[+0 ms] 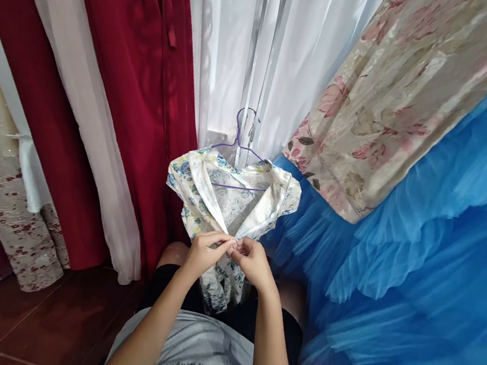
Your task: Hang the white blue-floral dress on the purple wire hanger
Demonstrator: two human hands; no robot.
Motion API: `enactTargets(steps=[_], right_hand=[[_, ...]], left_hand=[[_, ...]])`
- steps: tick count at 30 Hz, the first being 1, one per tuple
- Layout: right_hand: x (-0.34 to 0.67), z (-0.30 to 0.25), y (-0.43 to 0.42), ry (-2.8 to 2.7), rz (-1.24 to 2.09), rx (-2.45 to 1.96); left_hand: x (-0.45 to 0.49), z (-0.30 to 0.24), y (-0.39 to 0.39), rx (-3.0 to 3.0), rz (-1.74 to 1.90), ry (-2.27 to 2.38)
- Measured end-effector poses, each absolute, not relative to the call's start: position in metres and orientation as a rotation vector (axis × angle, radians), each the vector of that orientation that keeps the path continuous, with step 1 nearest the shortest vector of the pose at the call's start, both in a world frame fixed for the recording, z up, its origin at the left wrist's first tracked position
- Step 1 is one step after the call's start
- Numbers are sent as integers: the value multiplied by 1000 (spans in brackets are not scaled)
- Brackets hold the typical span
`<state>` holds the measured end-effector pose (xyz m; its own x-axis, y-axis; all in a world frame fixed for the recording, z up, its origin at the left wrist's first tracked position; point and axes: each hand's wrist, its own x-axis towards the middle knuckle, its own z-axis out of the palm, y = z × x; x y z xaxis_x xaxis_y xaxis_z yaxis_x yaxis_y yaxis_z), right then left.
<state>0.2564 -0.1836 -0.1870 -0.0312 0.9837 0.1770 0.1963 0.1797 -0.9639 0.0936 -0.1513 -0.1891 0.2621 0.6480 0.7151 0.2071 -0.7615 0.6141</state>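
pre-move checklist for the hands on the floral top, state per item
1. Grip: left hand and right hand both pinch the front edges of the floral top where they meet. ok
2. Top seated on the hanger: both shoulders sit on it. ok
3. Hanger hook caught on a support: it is lost against the white fabric. cannot tell
4. Fastener between the fingertips: hidden by the fingers. cannot tell
5. Blue tulle skirt apart from the top: it lies right against the right sleeve. not ok
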Motion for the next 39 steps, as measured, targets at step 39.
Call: enactTargets(steps=[39], right_hand=[[237,-44,-110,-1453,740,-835]], left_hand=[[65,1,-89,2856,1268,474]])
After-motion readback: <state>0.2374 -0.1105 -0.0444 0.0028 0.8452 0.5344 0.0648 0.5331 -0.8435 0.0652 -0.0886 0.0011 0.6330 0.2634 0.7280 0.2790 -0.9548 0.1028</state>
